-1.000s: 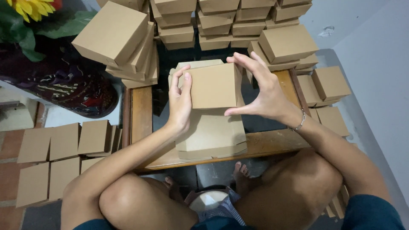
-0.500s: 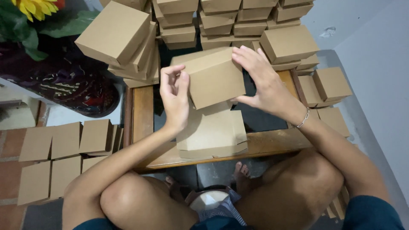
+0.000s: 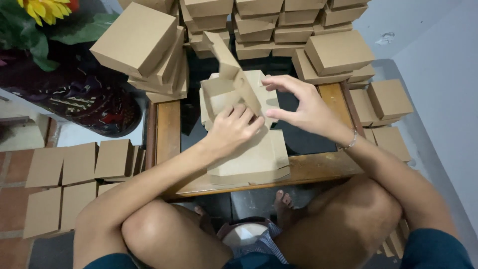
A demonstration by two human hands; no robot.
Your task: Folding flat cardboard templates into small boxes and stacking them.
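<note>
a second ago you held a closed, squared-up cardboard box between both hands above the table; now that shape is gone and a half-folded box [image 3: 234, 92] sits open at the upper middle of the frame, resting on the stack of flat blanks [image 3: 251, 159] at the table's centre. its lid flap stands up and tilts toward the upper left, and the tray walls are raised but not locked.

your left hand [image 3: 231, 129] has dropped onto the near wall of the box, fingers curled and pressing down on the card edge, more a pinning touch than a full grip. your right hand [image 3: 303, 107] hovers just right of the box, thumb and forefinger spread in a wide open c, the fingertips touching the side flap without closing on it.

judging by that, you've moved on from a finished box to forming a fresh one.

the wooden table [image 3: 328, 167] runs across mid-frame. finished boxes [image 3: 338, 50] are stacked along the top, a leaning pile of boxes [image 3: 142, 45] stands at upper left, and flat cardboard sheets [image 3: 69, 169] lie on the floor at lower left.
</note>
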